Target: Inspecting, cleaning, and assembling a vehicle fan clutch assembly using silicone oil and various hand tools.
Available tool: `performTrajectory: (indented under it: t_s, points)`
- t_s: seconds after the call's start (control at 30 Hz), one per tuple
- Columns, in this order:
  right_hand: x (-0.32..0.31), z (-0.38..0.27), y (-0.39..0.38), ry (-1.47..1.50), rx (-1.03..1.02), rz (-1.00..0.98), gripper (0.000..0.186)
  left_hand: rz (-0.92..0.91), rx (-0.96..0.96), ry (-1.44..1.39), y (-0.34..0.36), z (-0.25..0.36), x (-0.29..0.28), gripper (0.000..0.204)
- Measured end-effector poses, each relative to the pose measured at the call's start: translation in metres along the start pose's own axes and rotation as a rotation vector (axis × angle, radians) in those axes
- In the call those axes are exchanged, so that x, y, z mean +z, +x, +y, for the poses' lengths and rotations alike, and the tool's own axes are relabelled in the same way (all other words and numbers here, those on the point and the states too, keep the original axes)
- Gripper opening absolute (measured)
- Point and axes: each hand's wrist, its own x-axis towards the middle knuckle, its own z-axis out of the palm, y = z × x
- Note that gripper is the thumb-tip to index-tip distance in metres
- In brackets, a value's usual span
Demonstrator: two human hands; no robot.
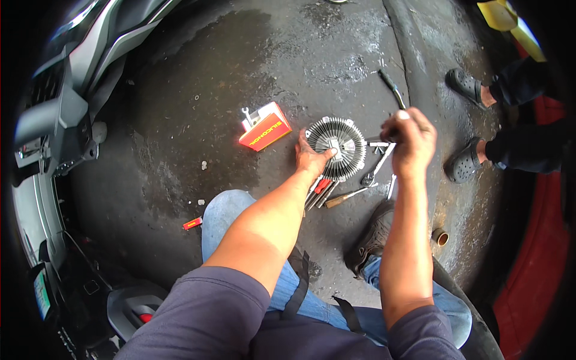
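A round, finned metal fan clutch (349, 129) sits in front of me. My left hand (312, 157) grips its left rim, fingers at the edge and thumb across the hub. To its right, my right hand (411, 138) is raised with curled fingers. Whatever those fingers close on is hidden. Below that hand, a ratchet (368, 179) lies on the floor beside a wooden-handled screwdriver (341, 200). Several tools with a red handle (323, 186) are partly covered by the clutch. A black-handled tool (390, 85) extends beyond my right hand, its near end close to the fingers.
A red and white carton (266, 131) stands left of the clutch, and a small red box (192, 223) lies near my left knee. A brass-coloured ring (440, 237) is at right. Another person's clogs (464, 161) are nearby. Vehicle parts (78, 114) line the left.
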Motion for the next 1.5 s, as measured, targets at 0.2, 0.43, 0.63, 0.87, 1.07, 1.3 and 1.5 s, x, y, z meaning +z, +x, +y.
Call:
performTrajectory:
  t_s: [0.2,0.43,0.63,0.87,1.07,1.3,1.5]
  points:
    - [0.027,-0.016,0.021,0.335,-0.168,-0.189,0.023,-0.037,-0.068,0.081,-0.008,0.011,-0.002,0.120]
    - [0.058,0.022,0.026,0.102,-0.071,-0.160,0.027,-0.055,-0.083,0.106,-0.010,0.012,-0.002,0.119]
    - [0.065,0.028,0.027,0.081,-0.023,-0.186,0.028,-0.040,-0.082,0.096,-0.012,0.010,-0.001,0.118]
    - [0.082,-0.014,0.064,-0.421,0.101,-1.097,0.028,-0.113,-0.092,0.114,-0.013,0.020,-0.009,0.117]
    - [0.081,-0.013,0.080,-0.369,0.278,-1.235,0.022,-0.113,-0.047,0.118,-0.015,0.018,-0.009,0.116]
    - [0.086,0.008,0.052,-0.409,0.071,-0.659,0.043,-0.082,-0.021,0.079,-0.010,0.010,-0.007,0.115]
    - [0.085,0.012,0.050,-0.238,0.096,-0.773,0.036,-0.059,-0.003,0.032,-0.015,0.010,-0.003,0.112]
